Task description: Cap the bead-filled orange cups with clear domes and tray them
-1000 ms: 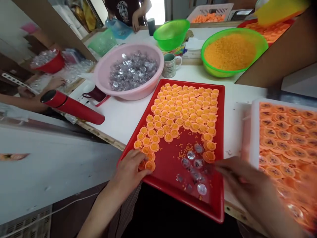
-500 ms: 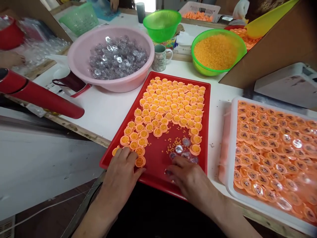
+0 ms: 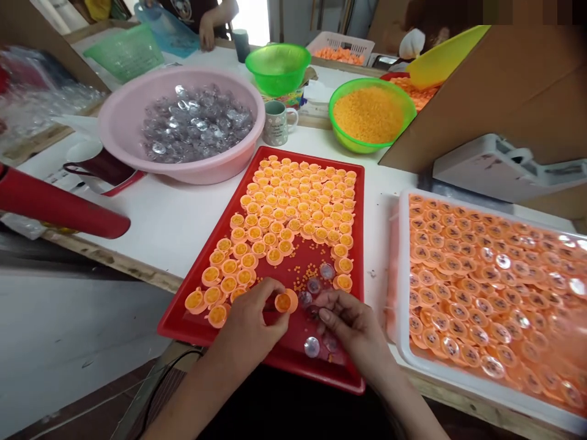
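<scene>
Rows of small orange cups on saucers cover much of the red tray [image 3: 284, 269]. My left hand [image 3: 257, 308] pinches one orange cup [image 3: 285, 301] above the tray's near part. Just right of it, my right hand [image 3: 346, 318] has thumb and fingers together on a small clear disc [image 3: 313, 311], partly hidden by the fingers. Other clear discs [image 3: 327, 271] lie around that hand, one of them [image 3: 312, 347] near the front edge. Loose orange bits [image 3: 308, 275] are scattered in the tray's middle.
Left of the tray stand a pink basin [image 3: 119, 122] of clear discs and a red flask [image 3: 68, 208]. Behind are a mug [image 3: 275, 124] and a green bowl [image 3: 371, 116] of orange bits. A white bin [image 3: 403, 293] of capped cups sits right. A person's hand [image 3: 207, 33] shows far back.
My left hand has lifted a cup off the tray and moved right. My right hand has closed on a disc. The camera view has shifted, and more of the person behind shows.
</scene>
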The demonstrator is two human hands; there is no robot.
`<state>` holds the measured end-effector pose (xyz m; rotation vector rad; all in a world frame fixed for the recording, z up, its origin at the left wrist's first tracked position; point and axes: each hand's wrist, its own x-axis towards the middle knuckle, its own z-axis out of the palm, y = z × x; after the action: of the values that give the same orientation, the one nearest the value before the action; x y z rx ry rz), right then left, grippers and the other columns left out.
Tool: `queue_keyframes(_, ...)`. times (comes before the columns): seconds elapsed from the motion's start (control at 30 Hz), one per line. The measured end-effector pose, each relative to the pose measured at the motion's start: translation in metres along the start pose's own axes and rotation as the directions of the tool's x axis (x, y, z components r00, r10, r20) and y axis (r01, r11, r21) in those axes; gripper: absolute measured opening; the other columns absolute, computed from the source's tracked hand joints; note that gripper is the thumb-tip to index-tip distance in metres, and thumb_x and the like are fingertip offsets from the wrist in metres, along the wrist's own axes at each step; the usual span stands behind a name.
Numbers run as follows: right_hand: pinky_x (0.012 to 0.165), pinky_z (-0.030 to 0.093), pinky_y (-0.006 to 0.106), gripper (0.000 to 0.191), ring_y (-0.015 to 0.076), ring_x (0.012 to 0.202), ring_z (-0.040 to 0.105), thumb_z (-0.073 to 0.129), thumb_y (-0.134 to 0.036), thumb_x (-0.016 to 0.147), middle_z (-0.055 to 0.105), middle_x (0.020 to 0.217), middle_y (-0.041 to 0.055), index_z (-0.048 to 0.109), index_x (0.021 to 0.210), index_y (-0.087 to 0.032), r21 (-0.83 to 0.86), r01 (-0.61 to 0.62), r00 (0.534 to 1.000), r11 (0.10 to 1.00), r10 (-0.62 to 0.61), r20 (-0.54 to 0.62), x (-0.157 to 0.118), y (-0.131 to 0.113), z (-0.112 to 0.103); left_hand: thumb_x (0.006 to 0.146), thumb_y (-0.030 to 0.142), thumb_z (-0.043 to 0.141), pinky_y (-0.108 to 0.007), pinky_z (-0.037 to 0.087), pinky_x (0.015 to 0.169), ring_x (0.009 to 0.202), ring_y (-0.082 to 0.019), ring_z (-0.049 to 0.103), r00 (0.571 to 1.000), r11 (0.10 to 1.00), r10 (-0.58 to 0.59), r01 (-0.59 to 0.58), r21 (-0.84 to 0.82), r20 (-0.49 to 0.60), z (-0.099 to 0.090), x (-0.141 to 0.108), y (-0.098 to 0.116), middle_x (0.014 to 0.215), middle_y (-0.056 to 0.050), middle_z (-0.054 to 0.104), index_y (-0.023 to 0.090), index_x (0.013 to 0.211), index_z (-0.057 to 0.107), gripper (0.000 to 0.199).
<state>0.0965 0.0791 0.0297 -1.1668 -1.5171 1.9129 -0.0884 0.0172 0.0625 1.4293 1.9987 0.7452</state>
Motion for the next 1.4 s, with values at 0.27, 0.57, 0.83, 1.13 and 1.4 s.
queue_keyframes(0.27,0.055,0.052,0.021,0.018,0.0095,0.058,0.059,0.077,-0.032,0.080,0.063,0.072,-0.0020,0.068,0.088,-0.020,0.440,-0.025,0.997,0.898,0.052,-0.050,0.001,-0.002,-0.014,0.076,0.014,0.062,-0.029,0.057,0.082,0.092,-0.018,0.070,0.997,0.951,-0.024,0.046,-0.306,0.075,0.015,0.022,0.008,0.103,-0.003,0.074,0.021,0.105,0.067,0.030)
queue_keyframes(0.57,0.061,0.053,0.023,0.009,0.0105,0.062,0.061,0.069,-0.029,0.088,0.065,0.071,-0.0017,0.068,0.093,-0.022,0.499,-0.015,1.000,0.867,0.020,-0.005,0.002,-0.004,-0.015,0.076,0.008,0.060,-0.027,0.053,0.074,0.085,-0.017,0.067,0.993,0.945,0.029,0.010,-0.328,0.115,0.020,0.026,0.010,0.091,0.001,0.071,0.023,0.091,0.066,0.022)
queue_keyframes(0.83,0.066,0.053,0.022,0.013,0.0102,0.067,0.063,0.077,-0.025,0.082,0.069,0.076,-0.0003,0.066,0.086,-0.020,0.444,-0.034,0.997,0.895,0.058,-0.041,0.002,0.000,-0.010,0.076,0.018,0.068,-0.032,0.052,0.085,0.101,-0.022,0.064,0.988,0.898,-0.069,0.121,-0.424,0.137,0.022,0.029,0.008,0.106,-0.004,0.067,0.025,0.109,0.070,0.034)
queue_keyframes(1.13,0.059,0.054,0.022,0.016,0.0126,0.065,0.066,0.077,-0.031,0.081,0.068,0.073,0.0004,0.067,0.085,-0.019,0.453,-0.078,0.996,0.888,0.092,-0.008,-0.001,0.006,0.012,0.083,0.034,0.070,-0.029,0.054,0.088,0.099,-0.019,0.063,0.897,0.393,-0.309,0.424,-0.816,0.316,0.024,0.025,0.014,0.096,-0.003,0.068,0.019,0.095,0.071,0.019)
queue_keyframes(1.4,0.059,0.051,0.018,0.017,0.0089,0.062,0.062,0.082,-0.030,0.075,0.070,0.071,-0.0004,0.073,0.081,-0.019,0.440,-0.033,0.954,0.897,0.160,-0.253,0.006,0.011,0.017,0.083,0.031,0.071,-0.031,0.051,0.094,0.106,-0.020,0.061,0.897,0.341,-0.307,0.415,-0.843,0.318,0.035,0.018,0.019,0.105,-0.003,0.069,0.023,0.109,0.070,0.027)
